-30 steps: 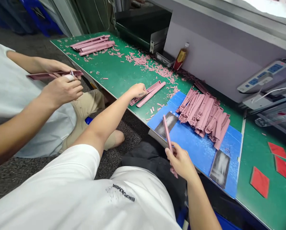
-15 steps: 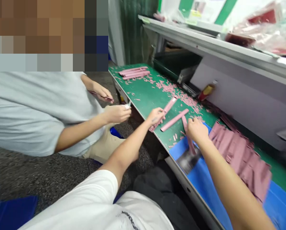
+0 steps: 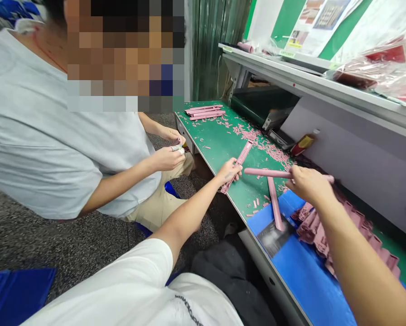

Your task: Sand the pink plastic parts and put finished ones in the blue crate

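My left hand (image 3: 230, 171) is closed around a long pink strip (image 3: 244, 153) with cut-out marks along it, held slantwise over the table's front edge. More pink pieces show below the fingers. My right hand (image 3: 311, 184) grips a narrow, rolled-looking pink strip (image 3: 267, 173), held nearly level above the table. Its far end pokes out right of the hand. Below it another pink strip (image 3: 275, 203) lies partly on the green table (image 3: 219, 140) and partly on a blue sheet (image 3: 287, 271). A heap of pink strips (image 3: 320, 235) rests on that sheet, partly hidden by my right forearm.
Pink scraps (image 3: 274, 151) are scattered along the table, with several stacked strips (image 3: 206, 112) at its far end. A bottle (image 3: 305, 142) leans by the back panel under a shelf (image 3: 291, 61). At left, a co-worker's hands (image 3: 172, 156) hold small items.
My right hand has moved right and now holds a strip up. The strip that lay between my hands is no longer on the table. The co-worker's hands have come closer together.
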`<control>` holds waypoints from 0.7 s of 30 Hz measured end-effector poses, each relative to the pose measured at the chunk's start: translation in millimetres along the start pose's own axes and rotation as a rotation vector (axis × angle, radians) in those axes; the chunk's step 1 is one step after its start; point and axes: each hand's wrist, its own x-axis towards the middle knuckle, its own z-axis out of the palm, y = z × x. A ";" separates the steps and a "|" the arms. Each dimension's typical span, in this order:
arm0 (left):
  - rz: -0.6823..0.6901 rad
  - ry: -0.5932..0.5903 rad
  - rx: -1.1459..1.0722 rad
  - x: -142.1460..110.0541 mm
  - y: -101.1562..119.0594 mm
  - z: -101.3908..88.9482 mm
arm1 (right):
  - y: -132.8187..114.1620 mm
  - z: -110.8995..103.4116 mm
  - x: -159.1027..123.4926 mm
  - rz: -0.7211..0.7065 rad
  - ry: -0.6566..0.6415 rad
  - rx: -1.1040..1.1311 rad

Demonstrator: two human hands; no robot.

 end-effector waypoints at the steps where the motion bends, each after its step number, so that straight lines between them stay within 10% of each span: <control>1: -0.006 0.001 -0.019 -1.7 3.1 0.5 | 6.4 -5.4 -25.2 0.092 0.031 0.073; 6: 0.010 0.025 -0.146 -32.0 24.7 26.9 | 4.1 -11.8 -186.3 0.589 0.273 0.780; 12: 0.141 -0.100 -0.346 -100.6 42.3 113.9 | -40.8 -3.0 -320.0 0.902 0.884 1.635; 16: 0.168 -0.206 -0.322 -137.2 29.8 162.4 | -52.1 27.1 -355.3 0.944 1.211 1.528; 21: 0.287 -0.267 -0.310 -147.0 -2.1 195.2 | -48.0 70.7 -381.1 1.025 1.198 1.416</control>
